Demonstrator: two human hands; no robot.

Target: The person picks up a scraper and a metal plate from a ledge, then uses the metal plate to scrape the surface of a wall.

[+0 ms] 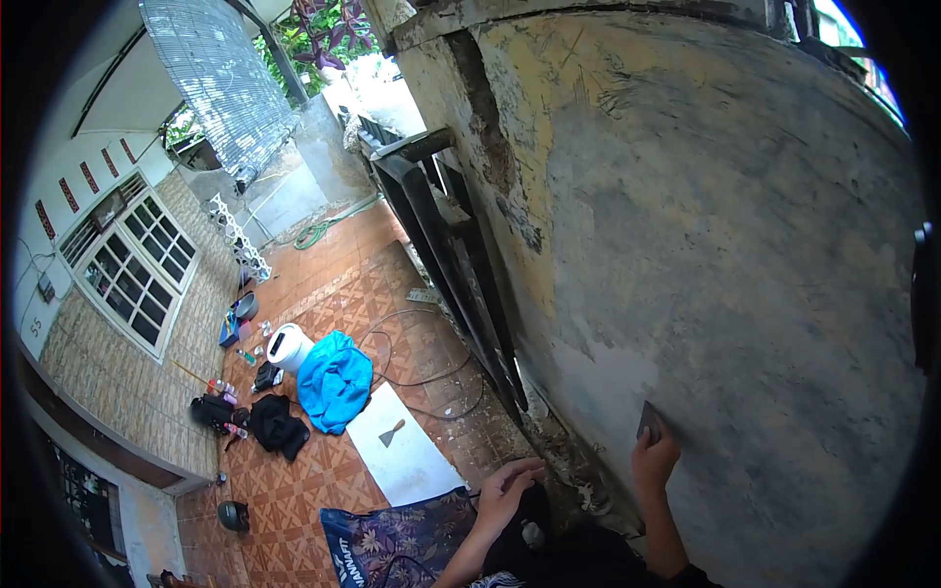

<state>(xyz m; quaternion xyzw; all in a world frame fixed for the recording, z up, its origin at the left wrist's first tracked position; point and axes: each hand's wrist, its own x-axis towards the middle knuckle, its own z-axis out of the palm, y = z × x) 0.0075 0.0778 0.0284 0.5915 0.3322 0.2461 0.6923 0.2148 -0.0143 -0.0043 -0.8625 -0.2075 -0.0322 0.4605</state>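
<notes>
My right hand (656, 459) is closed around a thin, dark, flat scraper-like piece (647, 419), held against the lower part of the plastered wall (725, 284). Its exact kind is hard to make out, since my fingers cover the lower part. The wall surface is patchy grey, with a paler area beside my hand. My left hand (505, 495) holds nothing; its fingers are stretched out and slightly bent, over my dark-clothed leg. A putty knife (392, 432) with a wooden handle lies on a white board (402, 461) on the floor.
A dark metal gate (441, 255) folds against the wall's left end. On the tiled floor are a patterned bag (402, 541), a blue cloth (335, 382), a white bucket (290, 348), black cloth (277, 427) and a looping cable (446, 416). Farther back lies a green hose (319, 232).
</notes>
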